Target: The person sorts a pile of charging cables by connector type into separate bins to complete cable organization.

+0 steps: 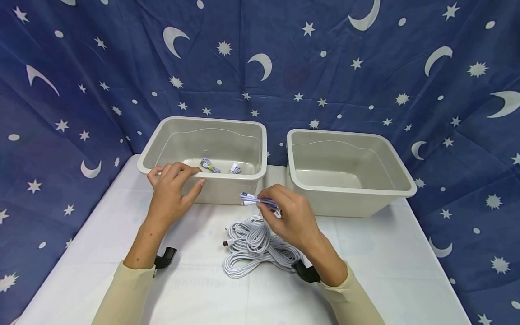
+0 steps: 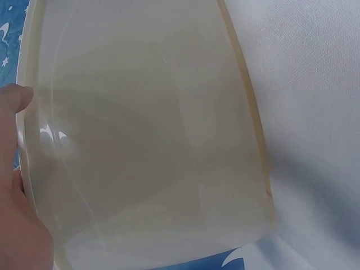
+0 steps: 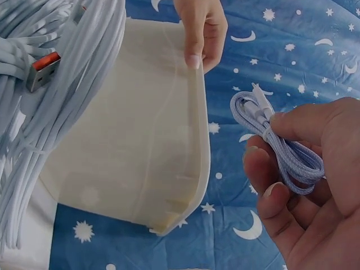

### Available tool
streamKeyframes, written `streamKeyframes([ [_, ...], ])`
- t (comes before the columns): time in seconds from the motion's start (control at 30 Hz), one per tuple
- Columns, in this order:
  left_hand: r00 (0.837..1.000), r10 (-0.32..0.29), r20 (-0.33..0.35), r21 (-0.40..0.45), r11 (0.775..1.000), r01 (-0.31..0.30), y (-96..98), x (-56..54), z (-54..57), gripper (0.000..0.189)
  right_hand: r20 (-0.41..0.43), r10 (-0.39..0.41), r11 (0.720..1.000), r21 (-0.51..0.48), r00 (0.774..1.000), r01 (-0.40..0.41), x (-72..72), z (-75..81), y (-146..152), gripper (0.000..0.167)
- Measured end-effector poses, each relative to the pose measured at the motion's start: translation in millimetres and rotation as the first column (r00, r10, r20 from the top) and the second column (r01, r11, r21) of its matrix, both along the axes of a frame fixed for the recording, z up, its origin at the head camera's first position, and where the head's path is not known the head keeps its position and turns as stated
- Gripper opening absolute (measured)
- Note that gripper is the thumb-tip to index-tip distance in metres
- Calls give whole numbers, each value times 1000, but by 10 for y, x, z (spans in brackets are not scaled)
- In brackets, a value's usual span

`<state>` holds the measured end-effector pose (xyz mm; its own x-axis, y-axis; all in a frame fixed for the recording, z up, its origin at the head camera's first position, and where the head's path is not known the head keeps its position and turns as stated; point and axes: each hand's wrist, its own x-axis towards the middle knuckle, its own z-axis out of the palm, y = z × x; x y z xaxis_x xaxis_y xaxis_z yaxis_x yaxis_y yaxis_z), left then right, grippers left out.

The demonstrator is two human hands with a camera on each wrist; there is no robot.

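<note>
My right hand (image 1: 292, 219) pinches a tied lilac cable (image 1: 253, 198) near the left bin (image 1: 227, 188).
Its plugs (image 1: 247, 202) poke out, likely to keep them uncrushed; my left hand (image 1: 168, 194) curls over the bin's rim, seemingly steadying it. The white cable heap (image 1: 256, 243) lies within easy reach; two small bundles (image 1: 210, 166) sit inside the bin.

From above and in front of the left bin (image 1: 219, 191), the head camera looks forward and down; the left-wrist view closely faces its front wall (image 2: 129, 157), which the right-wrist view shares from farther off.
</note>
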<state>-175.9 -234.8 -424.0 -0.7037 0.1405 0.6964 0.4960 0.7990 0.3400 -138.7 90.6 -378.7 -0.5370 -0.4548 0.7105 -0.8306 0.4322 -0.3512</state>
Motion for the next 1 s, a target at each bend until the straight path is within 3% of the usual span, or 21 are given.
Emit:
streamKeyframes([
  [0.47, 1000, -3, -10, -5, 1000, 3, -1, -3, -4, 24, -10, -51, 998, -23, 999, 51, -107, 12, -48, 13],
  [1.0, 1000, -3, -10, -3, 1000, 3, -1, 2, -7, 24, 37, -99, 994, -45, 994, 101, -199, 33, -155, 14],
])
